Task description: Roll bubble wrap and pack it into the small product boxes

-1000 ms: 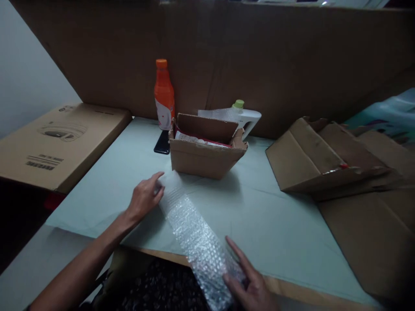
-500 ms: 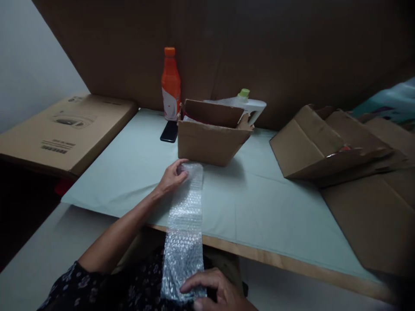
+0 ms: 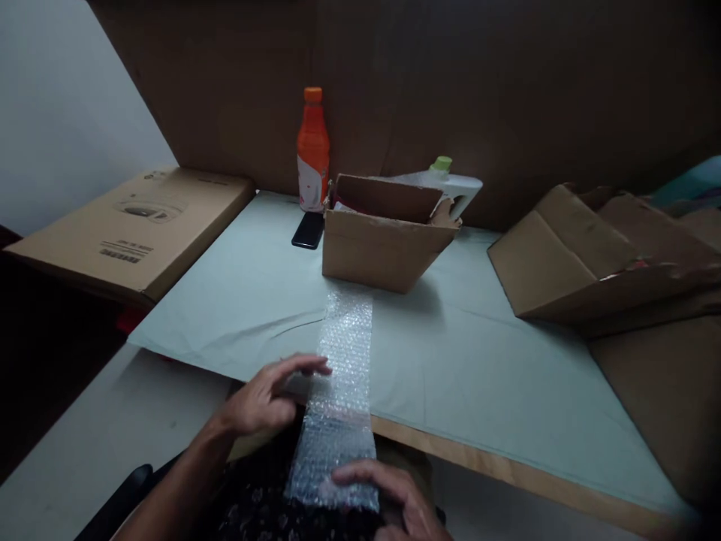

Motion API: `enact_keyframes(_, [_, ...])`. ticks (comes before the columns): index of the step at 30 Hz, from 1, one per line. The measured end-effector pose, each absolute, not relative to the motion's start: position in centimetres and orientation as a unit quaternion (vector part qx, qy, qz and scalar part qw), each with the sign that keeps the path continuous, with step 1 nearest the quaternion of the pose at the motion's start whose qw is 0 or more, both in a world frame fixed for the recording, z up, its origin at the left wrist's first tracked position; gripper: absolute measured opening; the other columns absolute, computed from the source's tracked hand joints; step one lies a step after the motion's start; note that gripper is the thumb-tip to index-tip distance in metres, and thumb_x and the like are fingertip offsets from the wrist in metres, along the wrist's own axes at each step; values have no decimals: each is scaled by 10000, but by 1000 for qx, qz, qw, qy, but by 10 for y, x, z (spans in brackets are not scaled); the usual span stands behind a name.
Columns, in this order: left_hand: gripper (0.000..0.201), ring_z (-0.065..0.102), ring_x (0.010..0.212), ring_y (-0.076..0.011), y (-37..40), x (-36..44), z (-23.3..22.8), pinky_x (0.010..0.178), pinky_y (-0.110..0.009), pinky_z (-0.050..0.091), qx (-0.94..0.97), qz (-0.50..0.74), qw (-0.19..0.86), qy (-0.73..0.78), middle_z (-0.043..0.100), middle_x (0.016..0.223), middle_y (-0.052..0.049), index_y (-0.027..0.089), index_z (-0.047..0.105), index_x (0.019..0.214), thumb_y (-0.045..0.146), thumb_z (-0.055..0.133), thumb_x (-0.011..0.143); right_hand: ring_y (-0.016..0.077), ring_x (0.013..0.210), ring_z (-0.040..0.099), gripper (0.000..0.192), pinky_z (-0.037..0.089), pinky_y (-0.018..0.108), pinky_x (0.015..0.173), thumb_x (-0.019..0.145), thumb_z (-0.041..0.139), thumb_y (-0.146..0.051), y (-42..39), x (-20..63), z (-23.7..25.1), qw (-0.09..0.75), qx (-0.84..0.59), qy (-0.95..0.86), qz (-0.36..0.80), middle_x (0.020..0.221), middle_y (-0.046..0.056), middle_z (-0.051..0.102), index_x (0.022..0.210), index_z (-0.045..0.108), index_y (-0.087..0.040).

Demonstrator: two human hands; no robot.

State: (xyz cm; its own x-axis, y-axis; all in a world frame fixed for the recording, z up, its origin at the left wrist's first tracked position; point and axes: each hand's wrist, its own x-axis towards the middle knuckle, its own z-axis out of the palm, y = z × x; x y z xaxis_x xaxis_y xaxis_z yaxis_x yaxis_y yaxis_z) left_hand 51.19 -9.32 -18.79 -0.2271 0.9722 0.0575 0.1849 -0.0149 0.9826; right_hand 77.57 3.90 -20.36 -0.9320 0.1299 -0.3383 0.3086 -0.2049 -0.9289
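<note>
A: ok, headcount time. What've we got?

B: One strip of bubble wrap [image 3: 345, 353], starting just in front of the small carton [image 3: 383, 254] and running toward the person, over the near edge of the table [image 3: 496, 376]. One orange bottle [image 3: 313, 154] just behind the carton's left end, one dark phone [image 3: 308, 230] lying left of it, one white jug [image 3: 472, 184] with a green cap [image 3: 442, 163] behind its right end. Two hands, both on the carton's near side.

A: Are they gripping the wrap?

B: The left hand [image 3: 262, 394] is loose, thumb and fingers apart, fingertips at the strip's left edge; can't tell if they touch. The right hand [image 3: 397, 496] has a finger laid across the near end. Pinching or just resting? Honestly can't tell.

A: Anything in the way?

B: The carton hides much of the jug, and a tall cardboard wall [image 3: 236, 90] rises behind it. One flat box [image 3: 169, 218] with a printed drawing sits well left of the carton. Overlapping cardboard boxes [image 3: 552, 263] lie to its right, too jumbled to count.

A: And inside the carton?

B: Top's gaping, something red and whitish in there, mostly hidden by the front wall.
</note>
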Motion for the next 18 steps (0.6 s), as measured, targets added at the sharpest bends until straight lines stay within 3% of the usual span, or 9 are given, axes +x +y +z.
enact_keyframes(2, [742,638,1215,-294,-113,531,-188,1016,-474,536,491,517,384,586,655,1344,-110,314,432,1490,618,636,845,321,1069,674,719,518,488,947,777,618,-711,47,757,-205,8,138,592,-794,1201,121,702,1357,588,-286])
enact_keyframes(5, [545,669,1149,-259,-104,548,-193,989,-437,555,462,473,280,696,692,1283,-79,328,515,1426,382,640,899,281,993,702,827,576,428,825,887,517,-672,56,728,-202,-107,140,597,-782,1227,166,683,1559,275,-254])
enact_keyframes(7, [476,673,1103,-243,-84,547,-200,956,-418,563,434,443,209,756,707,1228,-83,286,558,1384,242,581,911,231,899,717,792,594,375,751,966,494,-545,60,718,-199,-175,174,642,-726,1183,149,694,1597,102,-270])
enact_keyframes(8, [505,676,1056,-241,-74,545,-205,928,-414,568,433,432,185,769,718,1167,-90,255,541,1402,213,574,900,201,850,716,742,595,351,742,993,499,-453,62,718,-199,-203,194,675,-682,1136,118,707,1595,96,-292])
enact_keyframes(10, [605,667,925,-232,-59,538,-216,850,-402,574,448,405,150,783,716,1001,-80,203,463,1468,198,589,876,173,869,709,626,591,337,810,994,532,-285,64,721,-201,-244,208,759,-566,1084,68,716,1553,253,-328])
enact_keyframes(13, [701,617,796,-208,-50,532,-232,762,-373,554,477,372,117,787,666,870,-34,205,353,1531,181,592,873,233,1142,646,485,544,419,975,928,601,-167,64,728,-211,-255,142,882,-370,1224,87,688,1389,515,-291])
enact_keyframes(15, [723,603,793,-207,-51,531,-237,755,-372,543,493,357,107,787,654,876,-29,225,319,1544,181,599,879,290,1282,562,456,517,495,1014,895,620,-144,63,727,-220,-238,102,926,-275,1354,121,630,1337,564,-244])
enact_keyframes(18, [714,601,807,-216,-54,531,-235,763,-385,545,505,351,93,783,642,881,-31,249,299,1546,199,600,901,308,1333,523,407,521,531,993,900,577,-115,62,719,-229,-216,94,948,-215,1407,136,600,1296,587,-209])
